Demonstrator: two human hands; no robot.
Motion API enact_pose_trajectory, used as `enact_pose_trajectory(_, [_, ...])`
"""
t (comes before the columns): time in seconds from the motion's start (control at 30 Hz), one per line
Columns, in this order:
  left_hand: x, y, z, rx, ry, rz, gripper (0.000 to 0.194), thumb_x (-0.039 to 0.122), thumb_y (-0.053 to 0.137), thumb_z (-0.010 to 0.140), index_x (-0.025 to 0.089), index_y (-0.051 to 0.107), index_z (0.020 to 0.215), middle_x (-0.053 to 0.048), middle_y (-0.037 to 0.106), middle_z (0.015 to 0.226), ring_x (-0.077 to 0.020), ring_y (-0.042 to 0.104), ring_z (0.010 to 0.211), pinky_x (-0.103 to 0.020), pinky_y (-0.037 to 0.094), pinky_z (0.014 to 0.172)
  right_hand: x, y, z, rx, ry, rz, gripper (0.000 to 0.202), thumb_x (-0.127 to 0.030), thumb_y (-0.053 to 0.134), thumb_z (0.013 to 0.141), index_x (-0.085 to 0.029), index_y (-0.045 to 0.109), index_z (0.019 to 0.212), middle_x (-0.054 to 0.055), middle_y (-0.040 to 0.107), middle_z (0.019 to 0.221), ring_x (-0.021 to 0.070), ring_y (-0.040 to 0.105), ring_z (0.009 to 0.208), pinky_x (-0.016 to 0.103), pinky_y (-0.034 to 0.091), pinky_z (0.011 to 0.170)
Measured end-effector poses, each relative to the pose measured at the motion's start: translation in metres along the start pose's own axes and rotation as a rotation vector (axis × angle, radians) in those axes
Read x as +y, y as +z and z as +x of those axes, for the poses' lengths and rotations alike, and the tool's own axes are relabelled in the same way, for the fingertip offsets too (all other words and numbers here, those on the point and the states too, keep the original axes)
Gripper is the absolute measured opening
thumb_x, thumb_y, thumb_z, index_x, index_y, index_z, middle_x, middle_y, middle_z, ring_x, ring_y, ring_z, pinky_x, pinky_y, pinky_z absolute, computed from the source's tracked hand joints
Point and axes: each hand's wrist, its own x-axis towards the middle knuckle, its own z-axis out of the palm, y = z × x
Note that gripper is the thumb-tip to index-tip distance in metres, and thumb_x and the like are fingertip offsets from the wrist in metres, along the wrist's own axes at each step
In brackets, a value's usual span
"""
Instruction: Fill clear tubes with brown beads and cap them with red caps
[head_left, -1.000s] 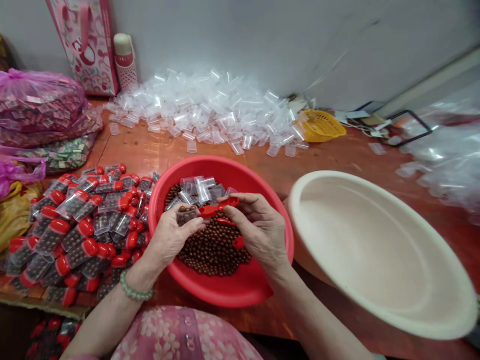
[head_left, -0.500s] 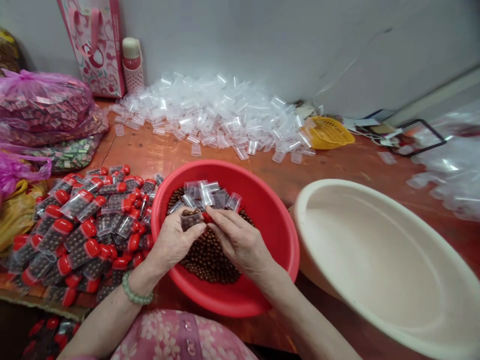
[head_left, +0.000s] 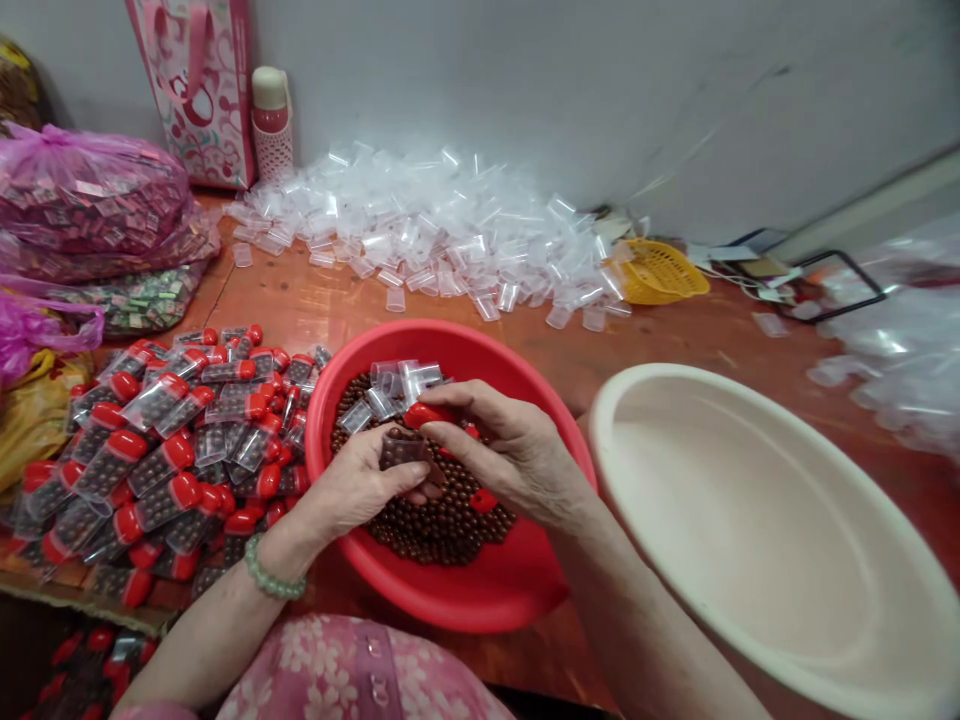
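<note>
Over a red basin [head_left: 540, 450], my left hand [head_left: 360, 485] is closed around a small clear plastic container [head_left: 401, 450] filled with brown balls. My right hand [head_left: 517, 450] pinches a red cap [head_left: 424, 414] between thumb and fingers, just above the container and apart from it. Beneath both hands lies a heap of brown balls [head_left: 442, 525] in the basin. Several empty clear containers [head_left: 386, 385] rest on the balls toward the back. A loose red cap [head_left: 482, 500] sits among the balls near my right hand, with others partly hidden by it.
Filled, red-capped containers [head_left: 172, 440] are piled left of the basin. A cream basin [head_left: 750, 520] stands to the right. Along the wall lie a heap of empty containers [head_left: 442, 220] and a yellow basket [head_left: 660, 272]. Purple bags [head_left: 90, 190] and a bottle [head_left: 271, 125] are at back left.
My right hand has lifted slightly and turned, with the red cap showing more clearly in its fingers. My left hand has moved a little right and down with the container. Red caps now show in the basin.
</note>
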Motion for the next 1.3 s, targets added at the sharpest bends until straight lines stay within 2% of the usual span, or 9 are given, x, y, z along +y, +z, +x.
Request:
enact_pose_trajectory(0.13, [-0.002,-0.001,0.001,-0.042,-0.02,0.024,0.038,0.041,0.076,0.069,0.011,0.058,0.085,-0.001,0.063,0.07,-0.0104,0.059,0.064,-0.025,0.048,0.065,-0.005,0.002,0.008,-0.095,-0.071,-0.015,0.014,-0.017,0.062,0.088,-0.019,0.067,0.101,0.003,0.074,0.089,0.013,0.069,0.08,0.024,0.054,0.074])
enact_pose_trajectory(0.27, [-0.001,0.0,0.001,-0.023,-0.025,-0.002,0.039,0.039,0.078,0.068,0.012,0.058,0.087,-0.001,0.063,0.072,-0.0103,0.06,0.066,-0.025,0.049,0.066,-0.002,-0.004,0.005,-0.141,-0.081,-0.031,0.013,-0.018,0.062,0.089,-0.019,0.069,0.099,0.003,0.074,0.087,0.0128,0.068,0.076,0.024,0.054,0.071])
enact_pose_trajectory(0.53, [0.001,0.0,0.001,0.005,-0.05,-0.036,0.031,0.032,0.075,0.074,0.013,0.055,0.089,-0.005,0.068,0.083,-0.0123,0.065,0.073,-0.027,0.05,0.071,0.013,-0.025,-0.01,0.047,0.074,-0.073,0.014,-0.022,0.067,0.084,-0.022,0.072,0.096,0.004,0.076,0.087,0.0179,0.071,0.076,0.028,0.058,0.069])
enact_pose_trajectory(0.63, [0.0,-0.001,0.002,0.021,-0.043,-0.032,0.031,0.031,0.076,0.073,0.013,0.057,0.09,-0.004,0.068,0.083,-0.0134,0.065,0.075,-0.027,0.049,0.071,0.008,-0.019,-0.009,0.053,0.083,-0.058,0.014,-0.023,0.066,0.084,-0.022,0.072,0.097,0.004,0.076,0.089,0.0186,0.072,0.078,0.031,0.059,0.073])
enact_pose_trajectory(0.83, [0.0,-0.003,0.002,0.042,-0.01,-0.082,0.039,0.032,0.082,0.065,0.013,0.062,0.092,-0.001,0.065,0.078,-0.0117,0.06,0.07,-0.027,0.046,0.072,-0.001,-0.005,0.0,-0.042,0.021,0.031,0.015,-0.021,0.066,0.085,-0.023,0.071,0.098,0.003,0.075,0.088,0.0161,0.07,0.078,0.029,0.057,0.073])
enact_pose_trajectory(0.97, [0.001,-0.004,0.002,0.001,-0.023,-0.117,0.04,0.028,0.081,0.065,0.013,0.06,0.095,-0.004,0.067,0.083,-0.014,0.064,0.074,-0.028,0.048,0.072,0.002,0.001,0.004,0.136,0.128,0.156,0.014,-0.025,0.067,0.085,-0.023,0.071,0.098,0.003,0.075,0.092,0.0164,0.071,0.082,0.03,0.058,0.075])
enact_pose_trajectory(1.03, [0.001,-0.004,0.001,-0.024,-0.013,-0.121,0.039,0.027,0.081,0.065,0.013,0.059,0.094,-0.004,0.067,0.084,-0.0141,0.064,0.074,-0.028,0.049,0.071,0.001,0.007,0.005,0.182,0.176,0.201,0.014,-0.029,0.068,0.085,-0.023,0.071,0.097,0.003,0.075,0.092,0.0174,0.071,0.083,0.032,0.059,0.076])
enact_pose_trajectory(1.2, [0.0,-0.006,0.002,-0.104,-0.005,-0.133,0.03,0.029,0.08,0.067,0.011,0.064,0.085,-0.004,0.065,0.076,-0.0123,0.061,0.071,-0.024,0.047,0.065,-0.005,0.021,0.007,0.074,0.279,0.255,0.018,-0.037,0.07,0.082,-0.023,0.072,0.093,0.003,0.073,0.08,0.0167,0.068,0.066,0.028,0.057,0.054])
enact_pose_trajectory(1.3, [0.0,-0.008,0.001,-0.142,-0.053,-0.184,0.029,0.02,0.079,0.065,0.01,0.064,0.089,-0.005,0.067,0.079,-0.0134,0.063,0.072,-0.025,0.049,0.067,-0.002,0.023,0.007,0.065,0.331,0.337,0.018,-0.038,0.07,0.081,-0.023,0.072,0.091,0.001,0.071,0.075,0.0152,0.066,0.062,0.026,0.054,0.051])
